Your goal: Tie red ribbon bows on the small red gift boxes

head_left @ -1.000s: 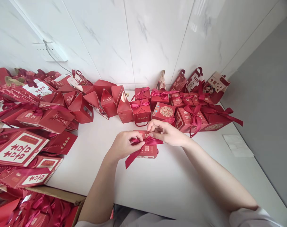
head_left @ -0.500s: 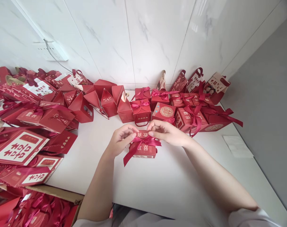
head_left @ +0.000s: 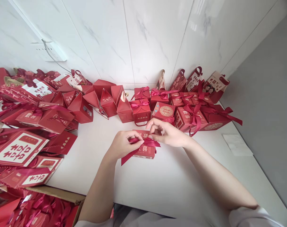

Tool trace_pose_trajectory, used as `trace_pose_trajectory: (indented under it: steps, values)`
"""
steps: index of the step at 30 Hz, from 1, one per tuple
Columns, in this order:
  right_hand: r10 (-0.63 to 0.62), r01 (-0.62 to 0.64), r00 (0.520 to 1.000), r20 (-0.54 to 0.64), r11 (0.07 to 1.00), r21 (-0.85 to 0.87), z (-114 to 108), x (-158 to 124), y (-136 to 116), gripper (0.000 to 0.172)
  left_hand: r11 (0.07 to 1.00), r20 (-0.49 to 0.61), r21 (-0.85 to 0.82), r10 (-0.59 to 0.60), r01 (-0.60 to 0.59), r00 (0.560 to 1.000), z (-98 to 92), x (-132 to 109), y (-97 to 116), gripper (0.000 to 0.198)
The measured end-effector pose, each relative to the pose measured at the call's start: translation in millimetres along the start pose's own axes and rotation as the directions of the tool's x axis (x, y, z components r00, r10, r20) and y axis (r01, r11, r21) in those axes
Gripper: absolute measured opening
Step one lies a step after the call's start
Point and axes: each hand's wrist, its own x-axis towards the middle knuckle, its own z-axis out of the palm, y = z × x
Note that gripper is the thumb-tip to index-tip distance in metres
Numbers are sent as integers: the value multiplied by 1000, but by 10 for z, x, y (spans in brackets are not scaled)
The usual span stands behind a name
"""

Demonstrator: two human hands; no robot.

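The box (head_left: 143,155) is lying on the table (head_left: 181,179) in front of me, its lid side up and shut, so whatever it is holding is hidden. A ribbon (head_left: 154,143) is running across its top in a loose bow. My left hand (head_left: 125,145) is pinching the ribbon's left loop between thumb and finger, one tail hanging over the box's left side. My right hand (head_left: 165,134) is curling over the knot, fingertips at the ribbon; I cannot tell whether they are closing on it.

At lower left, a carton (head_left: 60,193) is holding a tangle of red boxes and ribbons (head_left: 39,209).

Just behind my right hand, bowed boxes (head_left: 141,110) are standing close together, blocking the far side. Peaked boxes (head_left: 109,102) are standing left of them, and a pile (head_left: 18,146) is crowding the left. Handled boxes (head_left: 195,82) are leaning near the wall (head_left: 155,37).

Room is opening rightward, past a white slip (head_left: 238,145), to the table's edge along a grey panel (head_left: 268,94); the near edge is running by my body.
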Motion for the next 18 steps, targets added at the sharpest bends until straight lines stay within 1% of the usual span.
trace_pose_trajectory:
  steps: [3,5,6,8,10,12,14,16,18]
  values:
    - [-5,6,1000,7,999,-39,12,9,15,17,1000,13,19,-4,4,1000,12,-1,1,14]
    - [-12,11,1000,-20,999,-50,8,10,-2,16,1000,4,19,7,-7,1000,8,1,-8,14]
    - [-21,17,998,-55,998,-65,-1,7,-20,18,1000,-14,18,18,-18,1000,2,4,-18,14]
    - [-26,9,989,-146,993,-117,-33,-8,-61,21,999,-82,26,30,-28,996,-11,15,-49,13]
    - [32,-64,981,-190,984,-165,-75,-27,-86,20,999,-165,42,18,-12,986,-22,31,-93,14]
    - [134,-161,980,-149,969,-186,-107,-38,-74,23,1000,-210,27,-6,12,978,-25,47,-140,18]
    - [202,-214,976,-81,958,-190,-120,-33,-31,26,999,-207,-30,-29,24,978,-25,61,-174,22]
    - [221,-225,974,-42,958,-179,-118,-16,25,27,995,-201,-91,-51,33,978,-23,69,-191,25]
    - [221,-222,975,-27,960,-172,-113,-3,71,27,994,-216,-107,-56,33,975,-19,75,-196,27]
